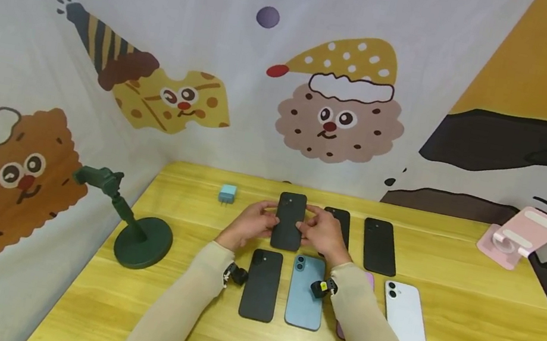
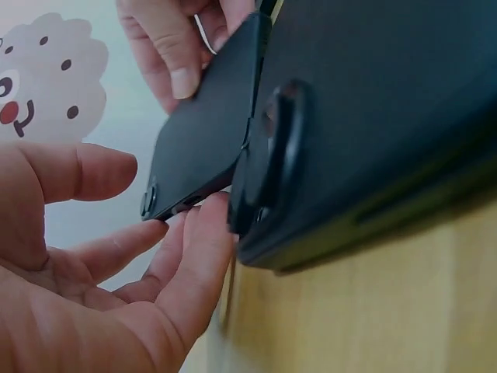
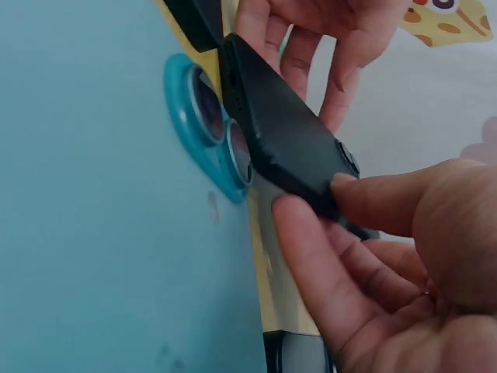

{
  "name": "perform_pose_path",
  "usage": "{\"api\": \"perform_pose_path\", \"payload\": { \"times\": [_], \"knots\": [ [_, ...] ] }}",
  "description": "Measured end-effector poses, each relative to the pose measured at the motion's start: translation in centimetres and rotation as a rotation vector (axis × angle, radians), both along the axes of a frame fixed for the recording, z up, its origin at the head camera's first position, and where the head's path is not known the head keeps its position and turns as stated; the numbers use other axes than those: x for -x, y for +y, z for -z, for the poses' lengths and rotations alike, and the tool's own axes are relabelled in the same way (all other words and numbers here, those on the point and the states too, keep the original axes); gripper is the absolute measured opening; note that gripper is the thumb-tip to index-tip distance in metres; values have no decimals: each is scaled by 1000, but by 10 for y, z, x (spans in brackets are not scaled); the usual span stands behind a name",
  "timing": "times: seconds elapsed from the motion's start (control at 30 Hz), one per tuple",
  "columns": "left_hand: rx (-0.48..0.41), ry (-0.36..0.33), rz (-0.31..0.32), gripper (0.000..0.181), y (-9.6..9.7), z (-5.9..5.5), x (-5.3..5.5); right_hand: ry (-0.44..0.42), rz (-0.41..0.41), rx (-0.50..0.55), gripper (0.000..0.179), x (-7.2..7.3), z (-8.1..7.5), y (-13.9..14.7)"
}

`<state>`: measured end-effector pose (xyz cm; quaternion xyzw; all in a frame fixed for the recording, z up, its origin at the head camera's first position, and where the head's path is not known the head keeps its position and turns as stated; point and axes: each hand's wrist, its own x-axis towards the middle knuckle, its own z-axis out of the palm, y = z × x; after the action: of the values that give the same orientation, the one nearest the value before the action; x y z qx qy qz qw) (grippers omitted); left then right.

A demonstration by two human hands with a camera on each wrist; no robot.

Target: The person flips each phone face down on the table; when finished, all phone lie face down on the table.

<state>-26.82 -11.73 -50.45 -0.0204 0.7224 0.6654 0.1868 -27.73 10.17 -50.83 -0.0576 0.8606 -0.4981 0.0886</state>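
A black phone (image 1: 288, 224), its camera bump at the top left, is between both hands with its back facing up, tilted off the table in the wrist views. My right hand (image 1: 326, 233) pinches its right edge, the thumb (image 3: 369, 202) on the back and fingers beneath. At the opposite edge, my left hand (image 1: 252, 224) touches the phone with its fingertips (image 2: 213, 217), while its thumb stands apart from it. Nearer me lie another black phone (image 1: 261, 286) and a blue phone (image 1: 303, 299), both back up, the blue one partly behind the right wrist camera.
Two more black phones (image 1: 380, 247) lie right of the hands, one partly covered. A white phone (image 1: 408, 323) and a mostly hidden purple phone (image 1: 370, 279) flank my right sleeve. Around them are a blue charger plug (image 1: 227, 193), a green stand (image 1: 144, 242) and a pink stand (image 1: 520, 236).
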Motion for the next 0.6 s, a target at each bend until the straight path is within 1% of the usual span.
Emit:
{"api": "perform_pose_path", "payload": {
  "times": [0.1,0.2,0.43,0.6],
  "knots": [
    [25,3,5,55,0,-1,0,29,-5,-89,62,1,0,-3],
    [52,10,16,55,0,-2,-1,31,-2,-128,63,1,0,-6],
    [110,32,22,54,0,-3,-2,25,24,-126,63,2,-2,-9],
    [145,26,17,56,1,-5,-4,15,25,-121,62,-1,-2,-9]
  ]
}}
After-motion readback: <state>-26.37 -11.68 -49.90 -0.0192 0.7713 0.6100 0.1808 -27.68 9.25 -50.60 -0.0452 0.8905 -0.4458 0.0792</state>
